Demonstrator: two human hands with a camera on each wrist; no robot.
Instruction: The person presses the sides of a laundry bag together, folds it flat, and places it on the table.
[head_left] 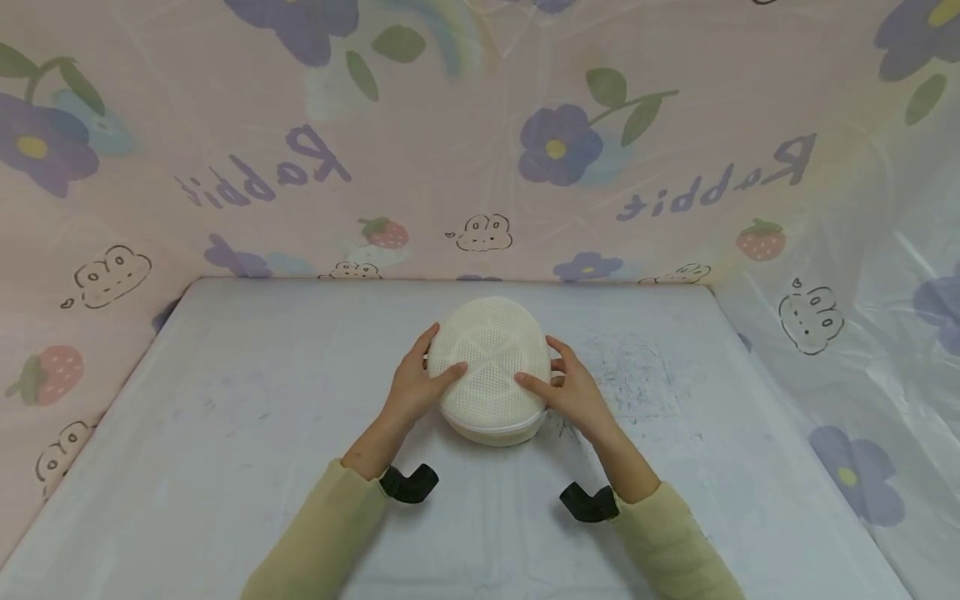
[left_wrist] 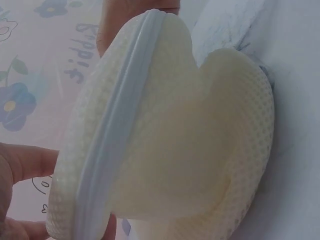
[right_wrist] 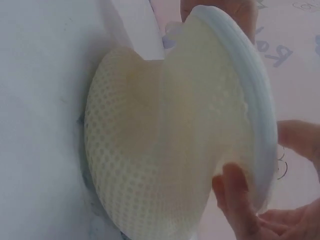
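A round cream mesh laundry bag point(head_left: 491, 358) stands at the middle of the table, its top showing seams that cross. A pale zip band point(left_wrist: 117, 130) runs round its upper part. Below the band, its soft lower part point(right_wrist: 125, 165) folds inward and bulges out over the table. My left hand point(head_left: 420, 379) grips the bag's left side, thumb on top and fingers down the side. On the opposite side my right hand point(head_left: 573, 387) holds it likewise. In the right wrist view, right-hand fingers point(right_wrist: 237, 192) lie under the band.
The white-covered table point(head_left: 225, 467) has dark scuff marks point(head_left: 630, 375) right of the bag. Patterned curtain walls point(head_left: 450, 150) close off its back and sides. A black curved piece point(head_left: 408, 483) sits at the left wrist, another point(head_left: 588, 502) at the right.
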